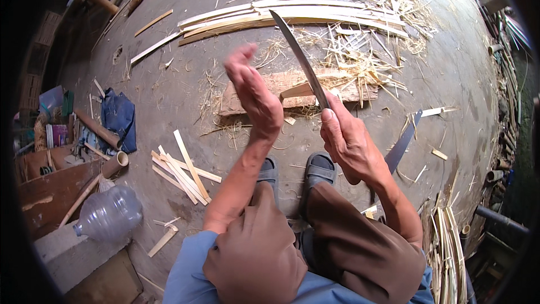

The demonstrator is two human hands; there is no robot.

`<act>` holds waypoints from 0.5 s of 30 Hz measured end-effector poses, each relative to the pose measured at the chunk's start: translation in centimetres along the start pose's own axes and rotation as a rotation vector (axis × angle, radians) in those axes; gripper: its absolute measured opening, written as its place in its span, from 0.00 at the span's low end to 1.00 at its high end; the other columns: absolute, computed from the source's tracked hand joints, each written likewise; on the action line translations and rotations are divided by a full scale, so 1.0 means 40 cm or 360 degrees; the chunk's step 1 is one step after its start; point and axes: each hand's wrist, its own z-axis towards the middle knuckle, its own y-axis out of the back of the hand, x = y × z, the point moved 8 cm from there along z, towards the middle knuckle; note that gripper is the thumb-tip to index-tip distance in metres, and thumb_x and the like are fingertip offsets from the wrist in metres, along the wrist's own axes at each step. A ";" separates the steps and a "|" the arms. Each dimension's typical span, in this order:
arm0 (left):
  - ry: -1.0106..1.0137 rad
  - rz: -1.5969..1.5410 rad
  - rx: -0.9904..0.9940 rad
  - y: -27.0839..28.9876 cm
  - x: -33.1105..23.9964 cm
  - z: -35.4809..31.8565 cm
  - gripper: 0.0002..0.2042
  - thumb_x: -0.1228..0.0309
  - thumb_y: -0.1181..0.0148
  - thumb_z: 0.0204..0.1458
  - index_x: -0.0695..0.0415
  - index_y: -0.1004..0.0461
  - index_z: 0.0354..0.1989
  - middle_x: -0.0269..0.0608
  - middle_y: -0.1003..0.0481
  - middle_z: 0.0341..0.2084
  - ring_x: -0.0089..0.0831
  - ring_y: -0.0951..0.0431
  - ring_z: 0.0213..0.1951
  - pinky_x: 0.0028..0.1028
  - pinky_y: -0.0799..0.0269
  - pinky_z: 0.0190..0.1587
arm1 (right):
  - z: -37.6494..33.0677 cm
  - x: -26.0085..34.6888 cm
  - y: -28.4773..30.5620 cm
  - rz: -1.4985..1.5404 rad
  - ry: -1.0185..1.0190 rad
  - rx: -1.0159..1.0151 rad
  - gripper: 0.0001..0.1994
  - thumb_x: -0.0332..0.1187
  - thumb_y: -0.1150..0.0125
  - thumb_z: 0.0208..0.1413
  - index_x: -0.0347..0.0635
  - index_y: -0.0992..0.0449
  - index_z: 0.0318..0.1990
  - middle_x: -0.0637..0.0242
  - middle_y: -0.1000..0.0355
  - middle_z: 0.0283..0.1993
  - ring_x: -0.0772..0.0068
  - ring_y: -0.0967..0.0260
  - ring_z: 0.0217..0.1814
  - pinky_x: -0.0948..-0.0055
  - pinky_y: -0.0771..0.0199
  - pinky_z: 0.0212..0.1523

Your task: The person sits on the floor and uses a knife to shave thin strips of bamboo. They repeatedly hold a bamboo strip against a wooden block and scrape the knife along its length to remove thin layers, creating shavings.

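My right hand (351, 141) is wrapped round the handle of a long, slightly curved knife (301, 56), its blade pointing up and away to the left. My left hand (256, 93) is raised beside it, palm turned toward the knife. Its fingers are stretched out, a little blurred, and nothing shows in them. Beyond both hands a rough wooden board (230, 101) lies on the floor. A pale piece of wood or bamboo (297, 91) rests over the board between my hands; the blade partly hides it. Shavings (365, 70) are heaped on the board's right end.
Long split bamboo strips (225, 22) lie across the floor ahead, with shorter strips (183, 171) at left. A saw blade (404, 142) is right of my right hand. Bundled strips (447, 247) stand near right. A clear plastic bottle (109, 213) and bamboo pole (115, 163) are at left.
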 end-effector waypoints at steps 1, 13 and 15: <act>-0.0135 0.0019 0.0017 -0.003 -0.069 0.064 0.19 0.62 0.65 0.69 0.62 0.30 0.52 0.48 0.30 0.49 0.34 0.29 0.51 0.36 0.37 0.57 | 0.002 -0.003 0.001 -0.0019 0.0004 -0.0008 0.22 0.39 0.59 0.71 0.40 0.41 0.68 0.45 0.29 0.29 0.46 0.27 0.33 0.57 0.30 0.41; -0.0702 0.0891 0.1251 -0.311 -0.070 0.172 0.33 0.39 0.66 0.64 0.53 0.24 0.55 0.48 0.27 0.57 0.44 0.33 0.65 0.51 0.52 0.72 | 0.013 0.013 -0.028 -0.0074 0.0063 -0.0003 0.23 0.43 0.61 0.73 0.41 0.41 0.69 0.73 0.42 0.20 0.81 0.42 0.17 0.75 0.38 0.18; -0.0740 0.0934 0.1195 -0.310 -0.073 0.185 0.32 0.40 0.63 0.65 0.55 0.24 0.55 0.46 0.27 0.58 0.39 0.32 0.64 0.50 0.52 0.71 | 0.014 0.005 -0.029 -0.0112 0.0110 -0.0021 0.23 0.43 0.62 0.73 0.42 0.41 0.69 0.73 0.42 0.20 0.81 0.42 0.17 0.76 0.38 0.18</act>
